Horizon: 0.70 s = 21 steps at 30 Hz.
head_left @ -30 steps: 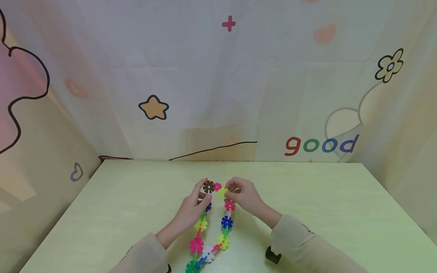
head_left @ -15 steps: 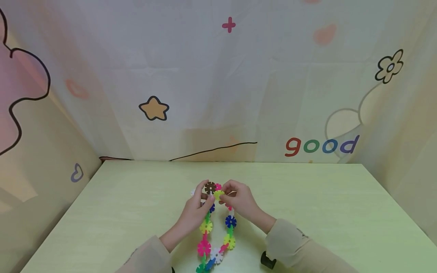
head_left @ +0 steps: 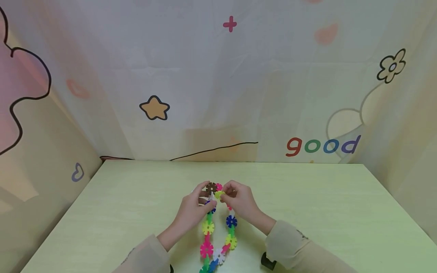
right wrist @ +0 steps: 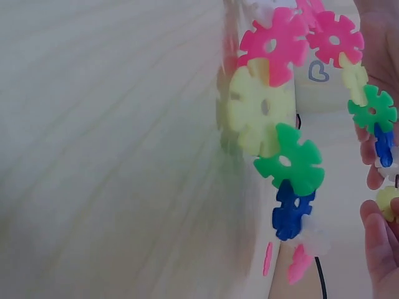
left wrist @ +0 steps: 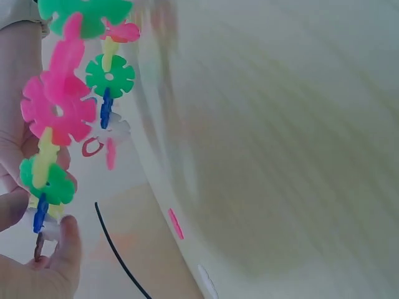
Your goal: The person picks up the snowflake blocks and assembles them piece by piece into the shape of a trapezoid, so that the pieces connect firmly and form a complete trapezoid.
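A chain of slotted plastic snowflake discs (head_left: pixel 206 250) hangs in a loop between both hands over the table. My left hand (head_left: pixel 189 208) grips the chain's left end, index finger beside the brown disc (head_left: pixel 211 188) and thumb at the blue disc (head_left: pixel 212 209). A white disc (head_left: pixel 211 196) links those two. Thumb and fingertips of my right hand (head_left: pixel 240 197) pinch a yellow disc (head_left: pixel 219 195), which is right beside the brown one. In the right wrist view, the chain's other side runs through a green disc (right wrist: pixel 290 159) and a blue disc (right wrist: pixel 293 208).
A loose pink disc (left wrist: pixel 176 224) and a loose white disc (left wrist: pixel 207 283) lie on the pale table (head_left: pixel 324 204) behind the hands. A black piece (head_left: pixel 268 261) shows under the right sleeve. Printed curtain (head_left: pixel 211 94) closes off the back and sides.
My right hand has brought the yellow disc left, close to the brown one. The left thumb has lowered from the white disc to the blue one. The hanging chain has shifted right.
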{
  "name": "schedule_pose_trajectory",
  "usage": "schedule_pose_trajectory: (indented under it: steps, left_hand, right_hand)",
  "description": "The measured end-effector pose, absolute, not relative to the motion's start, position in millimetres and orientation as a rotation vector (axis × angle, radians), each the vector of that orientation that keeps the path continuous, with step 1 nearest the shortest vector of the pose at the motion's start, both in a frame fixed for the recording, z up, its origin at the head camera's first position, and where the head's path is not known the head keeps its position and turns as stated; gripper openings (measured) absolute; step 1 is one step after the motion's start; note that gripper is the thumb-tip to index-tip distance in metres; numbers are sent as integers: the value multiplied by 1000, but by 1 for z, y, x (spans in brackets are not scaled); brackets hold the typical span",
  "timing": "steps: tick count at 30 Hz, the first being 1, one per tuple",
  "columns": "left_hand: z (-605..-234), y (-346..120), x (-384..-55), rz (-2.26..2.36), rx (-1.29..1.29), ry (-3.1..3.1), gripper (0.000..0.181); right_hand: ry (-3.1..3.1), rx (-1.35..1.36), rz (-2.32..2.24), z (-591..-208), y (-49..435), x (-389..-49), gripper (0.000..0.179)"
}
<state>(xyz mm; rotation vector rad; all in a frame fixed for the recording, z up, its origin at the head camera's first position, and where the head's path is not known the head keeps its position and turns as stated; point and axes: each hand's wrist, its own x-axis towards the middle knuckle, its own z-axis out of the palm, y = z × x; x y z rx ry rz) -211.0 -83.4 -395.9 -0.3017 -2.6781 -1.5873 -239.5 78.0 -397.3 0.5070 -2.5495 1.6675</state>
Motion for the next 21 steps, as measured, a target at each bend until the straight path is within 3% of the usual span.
schedule_pose_trajectory:
  steps: [21]
  left_hand:
    - [-403, -79, -206, -1737, -176, -2569, 57]
  right_hand:
    - [-2511, 660, 1417, -397, 74, -234, 8]
